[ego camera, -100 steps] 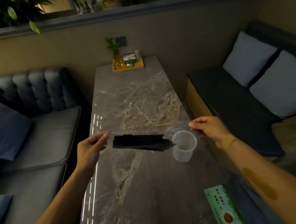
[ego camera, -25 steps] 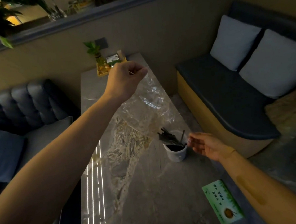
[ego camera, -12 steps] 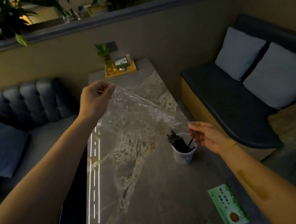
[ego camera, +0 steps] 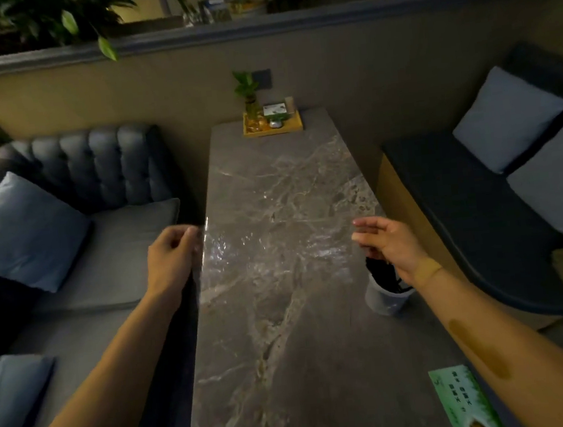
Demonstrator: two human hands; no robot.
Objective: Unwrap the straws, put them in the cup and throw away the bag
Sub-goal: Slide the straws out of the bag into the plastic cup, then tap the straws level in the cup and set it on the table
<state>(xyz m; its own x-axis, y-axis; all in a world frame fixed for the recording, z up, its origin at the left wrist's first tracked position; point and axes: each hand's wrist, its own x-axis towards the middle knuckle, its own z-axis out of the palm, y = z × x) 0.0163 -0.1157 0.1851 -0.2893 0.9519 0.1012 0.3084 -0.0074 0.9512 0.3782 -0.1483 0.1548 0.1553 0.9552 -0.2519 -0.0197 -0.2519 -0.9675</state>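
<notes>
A clear plastic bag [ego camera: 269,245] is stretched flat above the marble table [ego camera: 288,367], empty of straws. My left hand [ego camera: 171,258] pinches its left end at the table's left edge. My right hand [ego camera: 387,241] holds the right end, fingers loosely curled. Below my right wrist stands a translucent plastic cup [ego camera: 383,298] with the black straws [ego camera: 380,274] bunched inside it; my hand hides part of them.
A yellow tray [ego camera: 273,128] with a small plant and a box sits at the table's far end. A green card [ego camera: 465,402] lies at the near right corner. Sofas with cushions flank the table on both sides.
The straws went from the bag into the cup. My left hand came down from its raised position to table height, pulling the empty bag out level between both hands.
</notes>
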